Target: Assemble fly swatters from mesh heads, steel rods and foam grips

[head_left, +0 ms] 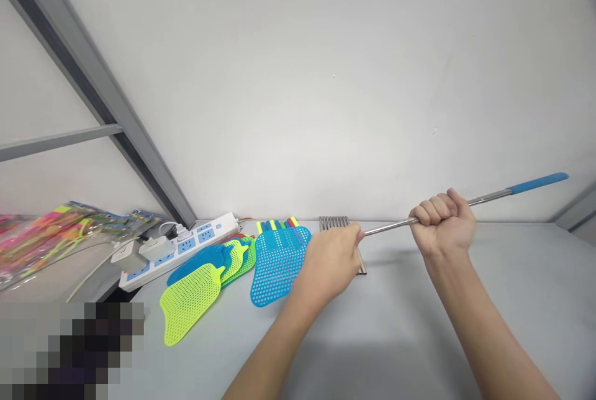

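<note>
Left hand closed round base of blue swatter head; right hand fisted round metal rod. Best keep rod straight between hands.

Right of the long white plastic power strip lie silvery metal rods; left, probably, flat clear plastic packets.

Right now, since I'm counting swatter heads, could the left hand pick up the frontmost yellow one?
Probably not without letting go: the left hand grips the blue swatter, though nothing covers the yellow head.
</note>
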Motion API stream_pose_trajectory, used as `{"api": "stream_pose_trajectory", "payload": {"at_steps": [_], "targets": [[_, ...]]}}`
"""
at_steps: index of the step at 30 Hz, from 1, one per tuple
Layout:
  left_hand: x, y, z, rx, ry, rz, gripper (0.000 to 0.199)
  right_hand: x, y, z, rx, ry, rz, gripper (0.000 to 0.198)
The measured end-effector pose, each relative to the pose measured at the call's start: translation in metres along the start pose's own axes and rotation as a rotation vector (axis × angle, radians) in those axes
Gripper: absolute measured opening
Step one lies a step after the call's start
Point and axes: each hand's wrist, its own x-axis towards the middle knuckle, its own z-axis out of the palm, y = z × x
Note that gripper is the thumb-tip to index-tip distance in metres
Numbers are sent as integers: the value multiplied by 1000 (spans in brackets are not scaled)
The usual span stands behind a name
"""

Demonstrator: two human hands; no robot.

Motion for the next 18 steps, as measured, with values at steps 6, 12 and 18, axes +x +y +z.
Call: {"api": "stream_pose_trajectory", "payload": {"at_steps": [6,12,18], "targets": [[-1,-3,-6,-95,-72,-60,30,-6,8,1,34,-54,7,39],[-2,-6,-4,-160,-104,-103,30,-10,19,-3,47,-79,19,38],[-2,-7,-2,-133,-87,-116,28,-15,28,-2,75,-66,33,39]]}}
